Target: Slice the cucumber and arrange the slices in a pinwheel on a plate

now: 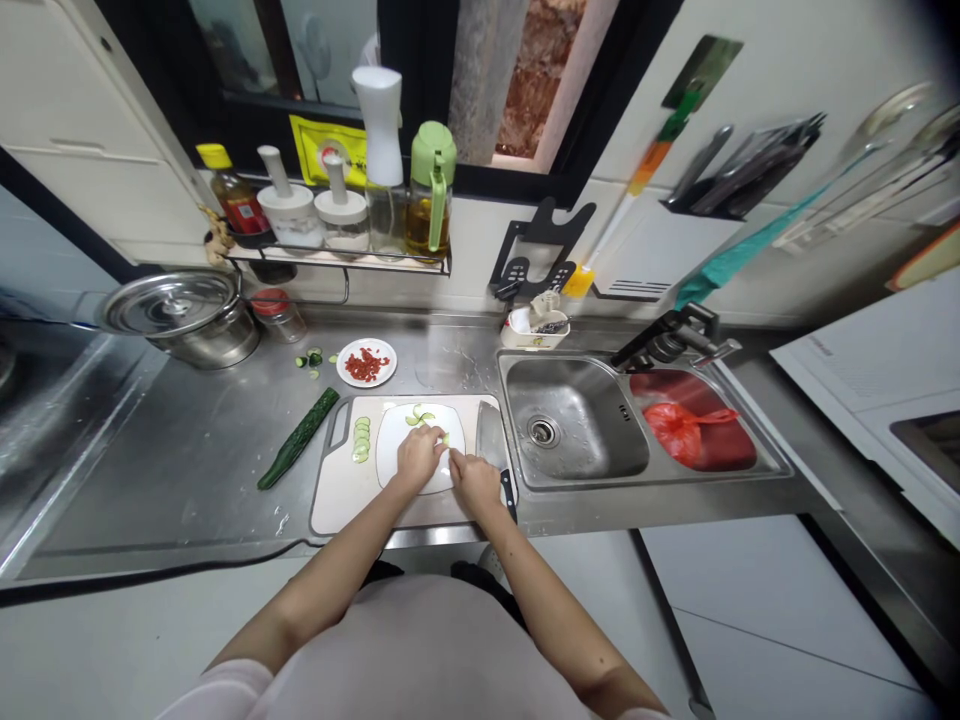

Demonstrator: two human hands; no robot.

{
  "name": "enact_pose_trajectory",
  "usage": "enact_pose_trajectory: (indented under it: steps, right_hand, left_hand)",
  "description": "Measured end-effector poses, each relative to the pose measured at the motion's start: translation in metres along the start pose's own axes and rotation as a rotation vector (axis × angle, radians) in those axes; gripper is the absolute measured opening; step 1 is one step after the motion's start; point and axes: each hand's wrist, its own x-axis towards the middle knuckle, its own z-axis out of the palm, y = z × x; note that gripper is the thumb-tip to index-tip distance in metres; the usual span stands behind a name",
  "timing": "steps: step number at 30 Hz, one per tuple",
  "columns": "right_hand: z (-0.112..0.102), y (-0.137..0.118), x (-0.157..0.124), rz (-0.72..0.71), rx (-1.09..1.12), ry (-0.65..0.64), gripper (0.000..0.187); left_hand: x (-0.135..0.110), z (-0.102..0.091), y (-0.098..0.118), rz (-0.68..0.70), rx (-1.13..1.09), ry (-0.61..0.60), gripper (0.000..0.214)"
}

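Note:
Over a white square plate (386, 450), my left hand (420, 460) is closed in a pinch on a small green cucumber slice (446, 438). My right hand (476, 482) is beside it, fingers curled and pressed together near that slice; what they grip is too small to tell. Curled cucumber slices (420, 413) lie on the plate's far part. The plate rests on a cutting board (337, 505), where a row of overlapping cucumber slices (361, 440) sits at the left. A cleaver (491, 435) lies along the board's right side, its black handle close to my right hand.
A whole cucumber (298, 438) lies left of the board. Behind are a small plate of red berries (366, 363), cucumber scraps (309, 358), a lidded pot (187, 320) and a jar (279, 316). To the right, a double sink (577, 420) contains a red plastic bag (682, 430).

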Motion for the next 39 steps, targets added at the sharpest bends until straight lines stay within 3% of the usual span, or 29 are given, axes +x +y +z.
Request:
enact_pose_trajectory:
  steps: [39]
  right_hand:
    - [-0.002, 0.004, 0.006, 0.015, 0.011, 0.020, 0.037]
  left_hand:
    - [0.013, 0.001, 0.002, -0.006, 0.017, -0.004, 0.019]
